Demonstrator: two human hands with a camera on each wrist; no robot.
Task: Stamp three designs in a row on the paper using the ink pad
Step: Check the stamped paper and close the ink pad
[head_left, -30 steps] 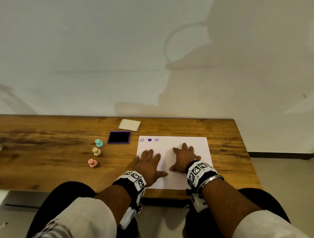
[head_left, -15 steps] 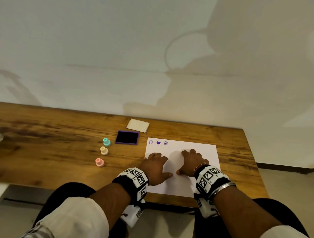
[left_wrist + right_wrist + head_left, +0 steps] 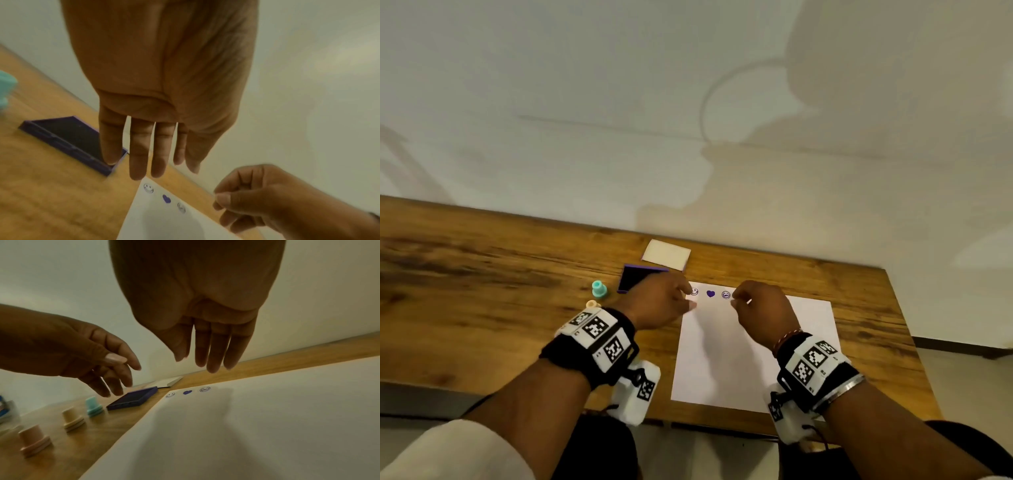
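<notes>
Wooden desk (image 3: pixel 482 274) against a pale wall. White paper (image 3: pixel 753 359) lies flat on it, three purple prints (image 3: pixel 710 294) in a row along its far edge. Left hand (image 3: pixel 659 301) and right hand (image 3: pixel 763 311) hover above that edge, fingers loose, holding nothing. Purple ink pad (image 3: pixel 133 400) sits open just left of the paper; teal stamp (image 3: pixel 599 288), cream stamp (image 3: pixel 72 418) and pink stamp (image 3: pixel 34 440) stand beyond it.

- Both hands hang above the table, holding nothing; between the left hand's fingers (image 3: pixel 681 291) and the right hand's fingers (image 3: pixel 739 298) lies only flat white paper sheet (image 3: pixel 739 359).
- Under the left fingers sits the low purple square ink pad (image 3: pixel 133 400).
- Left of those fingers stand a teal plastic stamp (image 3: pixel 93 406), a cream plastic stamp (image 3: pixel 73 418) and a pink plastic stamp (image 3: pixel 34 440).
</notes>
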